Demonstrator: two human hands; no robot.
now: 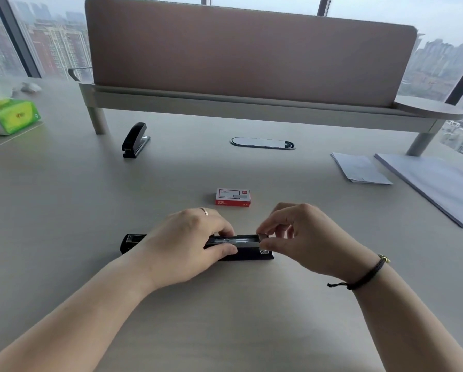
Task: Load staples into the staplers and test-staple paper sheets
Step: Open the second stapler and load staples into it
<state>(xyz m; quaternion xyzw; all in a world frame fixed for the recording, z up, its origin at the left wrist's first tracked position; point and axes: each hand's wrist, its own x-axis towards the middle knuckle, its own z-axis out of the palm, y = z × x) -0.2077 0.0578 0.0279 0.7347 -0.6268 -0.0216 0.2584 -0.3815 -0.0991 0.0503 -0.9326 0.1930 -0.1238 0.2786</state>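
While the opened black stapler point(241, 249) is lying flat on the pale tabletop point(225, 318) close to the person, both hands are working on it. The left hand point(187, 242) is lying over the stapler's middle, its fingers and thumb curling round the body and gripping it against the tabletop, and a ring is showing on one finger. The right hand point(302, 237) is hovering over the stapler's right end, thumb and forefinger pinching a small strip of staples point(262, 235) right at the end of the exposed metal channel; whether the strip is already sitting in the channel is hard to tell. A dark cord bracelet point(367, 275) is circling the right wrist.

Just beyond the hands, a red and white staple box point(233, 197) is lying closed on the tabletop. Farther off to the right, a small stack of paper sheets point(360, 167) is lying beside a larger paper stack point(434, 186). Farther off to the left, a second black stapler point(135, 140) is sitting with its arm raised, well apart from the first. At the far left, a green tissue pack point(9, 116) is resting. A beige divider screen point(249, 55) is standing across the back, with windows behind it.
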